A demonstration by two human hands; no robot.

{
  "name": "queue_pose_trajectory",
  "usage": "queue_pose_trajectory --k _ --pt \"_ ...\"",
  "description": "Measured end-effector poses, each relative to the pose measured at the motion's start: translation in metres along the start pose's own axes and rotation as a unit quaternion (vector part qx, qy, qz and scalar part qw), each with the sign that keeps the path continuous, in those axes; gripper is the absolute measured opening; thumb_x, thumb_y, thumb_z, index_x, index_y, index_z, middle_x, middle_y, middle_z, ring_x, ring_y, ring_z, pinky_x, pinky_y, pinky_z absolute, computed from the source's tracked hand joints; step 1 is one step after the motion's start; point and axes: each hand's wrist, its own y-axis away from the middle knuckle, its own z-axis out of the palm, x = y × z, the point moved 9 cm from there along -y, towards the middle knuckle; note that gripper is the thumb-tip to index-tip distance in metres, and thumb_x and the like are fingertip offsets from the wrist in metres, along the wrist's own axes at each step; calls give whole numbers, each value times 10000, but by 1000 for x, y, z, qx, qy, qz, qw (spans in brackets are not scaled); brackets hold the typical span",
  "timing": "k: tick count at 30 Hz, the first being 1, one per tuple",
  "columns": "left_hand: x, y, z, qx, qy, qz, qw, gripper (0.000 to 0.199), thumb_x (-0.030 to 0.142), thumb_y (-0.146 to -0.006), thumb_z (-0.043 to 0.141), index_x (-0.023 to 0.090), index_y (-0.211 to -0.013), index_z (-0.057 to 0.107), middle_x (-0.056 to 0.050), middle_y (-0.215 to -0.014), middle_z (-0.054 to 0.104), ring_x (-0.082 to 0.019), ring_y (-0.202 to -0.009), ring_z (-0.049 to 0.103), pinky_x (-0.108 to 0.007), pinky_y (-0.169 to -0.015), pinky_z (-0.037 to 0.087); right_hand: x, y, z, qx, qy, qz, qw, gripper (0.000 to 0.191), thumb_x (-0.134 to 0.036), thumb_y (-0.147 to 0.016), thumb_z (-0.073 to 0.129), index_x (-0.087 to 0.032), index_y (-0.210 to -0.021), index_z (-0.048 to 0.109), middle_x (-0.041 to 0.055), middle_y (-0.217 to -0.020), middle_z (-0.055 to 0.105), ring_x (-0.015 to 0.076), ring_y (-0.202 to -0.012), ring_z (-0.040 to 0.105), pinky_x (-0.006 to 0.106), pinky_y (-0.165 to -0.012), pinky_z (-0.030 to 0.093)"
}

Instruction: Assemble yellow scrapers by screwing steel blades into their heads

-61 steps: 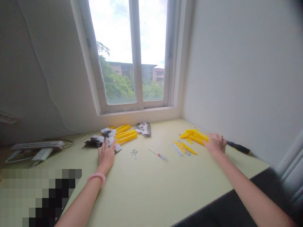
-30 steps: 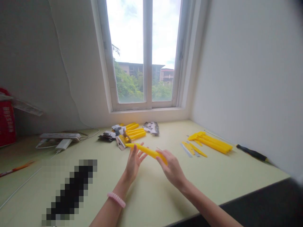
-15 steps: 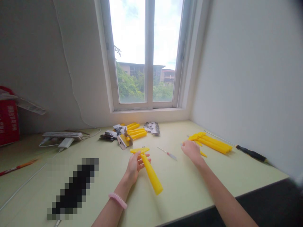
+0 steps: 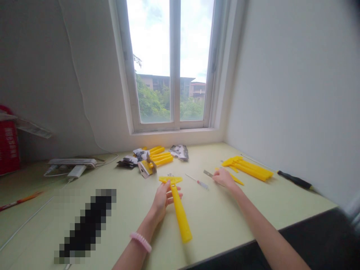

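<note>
My left hand (image 4: 162, 201) is shut around a yellow plastic T-shaped scraper (image 4: 180, 214), its crossbar toward the window and its long handle reaching toward me. My right hand (image 4: 225, 179) pinches a narrow metal blade (image 4: 208, 173) at its fingertips, beside a yellow plastic strip (image 4: 236, 179). A small red-handled screwdriver (image 4: 197, 182) lies between my hands. Near the window sit a bundle of yellow handles (image 4: 161, 155), black-and-white packets (image 4: 126, 162), an opened yellow-and-cardboard package (image 4: 147, 167) and silver packets (image 4: 179, 152). Further right lies another yellow pile (image 4: 247, 168).
A black-handled screwdriver (image 4: 295, 180) lies along the right wall. A power strip (image 4: 71, 162) with cables sits on the left, near a red bag (image 4: 8, 144) and an orange pencil (image 4: 19, 200). A pixelated patch (image 4: 84, 225) covers part of the pale green desk (image 4: 213, 221).
My right hand has moved slightly left and now shows a metal blade at its fingertips. The scraper in my left hand has turned a little, its handle pointing more straight toward me.
</note>
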Motion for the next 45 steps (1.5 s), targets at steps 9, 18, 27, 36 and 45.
queue_pose_trajectory --k 9,18,27,36,45 --pt "-6 4 10 -46 -45 -23 998 355 445 -798 444 142 -983 459 -122 -879 627 -182 -619 641 -325 -591 515 -86 22 30 -152 -417 -31 896 265 -205 -583 607 -169 -839 546 27 -714 644 133 -580 570 247 -545 416" --pt "-11 4 10 -61 -52 -31 996 396 469 -776 474 139 -993 471 -121 -870 618 -172 -591 630 -338 -586 522 -118 25 67 -148 -551 -3 821 170 -324 -652 565 -171 -712 524 20 -640 652 128 -594 573 263 -629 402" --pt "-16 3 10 -68 -50 -54 995 372 441 -784 462 141 -1003 446 -111 -856 612 -166 -557 621 -323 -564 508 -108 27 71 -122 -593 14 796 211 -300 -610 607 -162 -765 576 33 -630 663 133 -583 574 254 -605 395" --pt "-16 8 20 -101 -73 -77 989 351 421 -786 442 137 -993 447 -87 -785 618 -125 -425 567 -245 -423 441 -109 29 53 -68 -592 -31 803 161 -318 -620 578 -164 -577 560 14 -541 610 122 -536 508 261 -589 381" --pt "-18 6 17 -87 -91 -94 988 358 412 -771 452 126 -984 487 -78 -727 632 -102 -337 507 -214 -331 365 -102 28 43 -43 -579 -26 814 324 -413 -632 626 -183 -859 652 16 -675 602 134 -617 495 254 -550 332"
